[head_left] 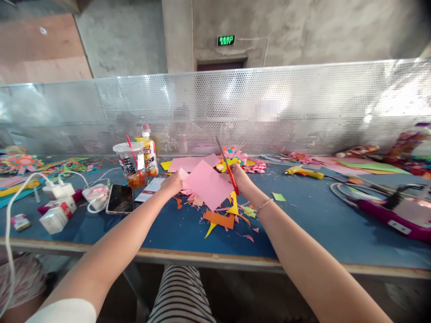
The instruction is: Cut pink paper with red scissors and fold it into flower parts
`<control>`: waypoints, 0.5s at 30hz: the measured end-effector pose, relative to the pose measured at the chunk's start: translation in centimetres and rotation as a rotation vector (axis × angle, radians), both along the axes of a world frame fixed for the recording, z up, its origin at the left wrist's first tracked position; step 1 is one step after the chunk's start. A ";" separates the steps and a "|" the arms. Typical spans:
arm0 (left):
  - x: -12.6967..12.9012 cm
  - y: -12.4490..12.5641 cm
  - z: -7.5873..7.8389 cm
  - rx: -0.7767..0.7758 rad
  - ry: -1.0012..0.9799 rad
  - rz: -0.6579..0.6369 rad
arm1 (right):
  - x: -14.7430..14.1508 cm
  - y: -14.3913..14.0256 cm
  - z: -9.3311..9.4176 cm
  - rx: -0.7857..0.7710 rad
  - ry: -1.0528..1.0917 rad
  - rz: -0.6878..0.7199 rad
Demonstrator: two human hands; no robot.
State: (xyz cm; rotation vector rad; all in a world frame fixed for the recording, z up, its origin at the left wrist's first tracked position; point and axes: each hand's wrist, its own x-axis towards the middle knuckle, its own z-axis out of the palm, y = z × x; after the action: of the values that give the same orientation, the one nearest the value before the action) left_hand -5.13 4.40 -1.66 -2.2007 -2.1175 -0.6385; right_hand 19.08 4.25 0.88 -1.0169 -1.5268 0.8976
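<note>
Left hand (173, 183) is pinched shut on the edge of the pink sheet (207, 184), holding it up just over the scrap pile (222, 215) in the middle of the bench (303, 224). Right hand (239, 176) is on the other side of the sheet, closed around the red scissors (229, 168), blades open and pointing up and away. Best bet here imo: keep the sheet taut with the left fingers well clear of the cut line, feed paper deep into the blades rather than snipping with the tips, and turn the sheet, not the scissors. Left of the sheet sit a phone (120, 198), a cup (129, 163) with a straw and a bottle (150, 152); paper flowers (251, 164) lie just behind it
</note>
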 end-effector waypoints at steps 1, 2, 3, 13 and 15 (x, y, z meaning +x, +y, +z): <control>0.1 -0.1 0.1 0.031 0.026 0.013 | 0.0 -0.2 0.3 0.026 0.044 -0.017; 0.2 -0.3 0.1 0.074 0.049 0.031 | -0.1 -0.3 0.6 0.052 0.087 -0.022; 0.3 -0.4 0.3 0.125 0.058 0.052 | 0.0 -0.4 0.8 0.071 0.117 -0.021; 2.1 -0.9 2.0 -0.010 -0.964 -0.506 | 0.5 -0.3 1.1 0.083 0.001 0.157; 2.5 -1.3 1.8 -0.076 -0.852 -0.586 | 0.4 -0.3 1.1 0.073 -0.006 0.145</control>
State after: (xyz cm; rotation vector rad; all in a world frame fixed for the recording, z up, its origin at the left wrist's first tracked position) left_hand -2.58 3.07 0.14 -2.9635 -1.6622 -1.8248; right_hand 19.45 3.98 1.95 -0.8659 -1.6431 0.9326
